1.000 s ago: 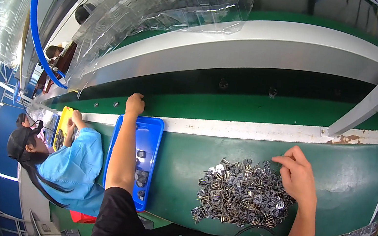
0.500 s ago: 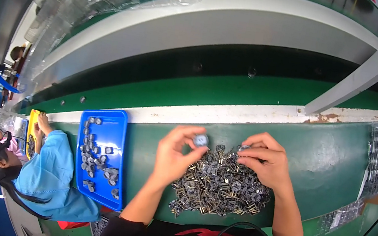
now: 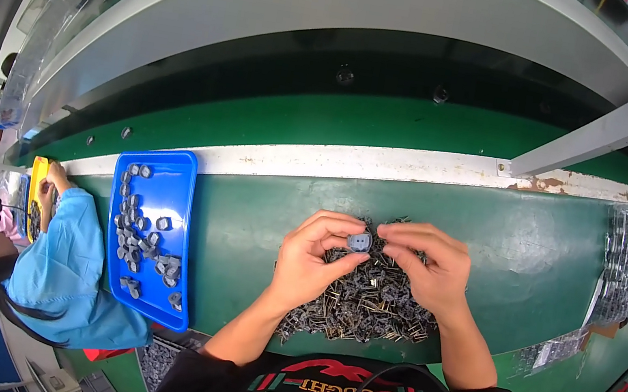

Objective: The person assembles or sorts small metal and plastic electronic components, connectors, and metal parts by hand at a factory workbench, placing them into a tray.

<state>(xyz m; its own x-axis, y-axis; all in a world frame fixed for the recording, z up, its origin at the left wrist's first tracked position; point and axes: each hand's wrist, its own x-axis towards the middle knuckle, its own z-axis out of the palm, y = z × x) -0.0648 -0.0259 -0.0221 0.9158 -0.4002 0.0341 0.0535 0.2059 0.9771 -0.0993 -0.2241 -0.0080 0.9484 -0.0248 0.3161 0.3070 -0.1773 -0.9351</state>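
My left hand (image 3: 310, 259) pinches a small round grey-blue plastic housing (image 3: 359, 242) between thumb and fingers, its face with small openings turned up. Close beside it on the right, my right hand (image 3: 434, 266) has its thumb and fingertips drawn together at the housing's edge; whatever they grip is too small or hidden to make out. Under both hands a heap of small dark parts with shiny metal pins (image 3: 361, 310) lies on the green table (image 3: 520, 266), partly covered by my fingers.
Left of me stands a blue tray (image 3: 182, 237) holding several grey housings. Beyond it a co-worker in a blue garment (image 3: 60, 267) works at a yellow tray (image 3: 39, 167). Clear plastic trays (image 3: 626, 266) are stacked at the far right. A white rail (image 3: 319, 162) and slanted grey post (image 3: 599, 130) border the table's back.
My hands have come together: the right has moved left and down to the housing, and the left has shifted slightly right with it. The whole view has shifted a little.
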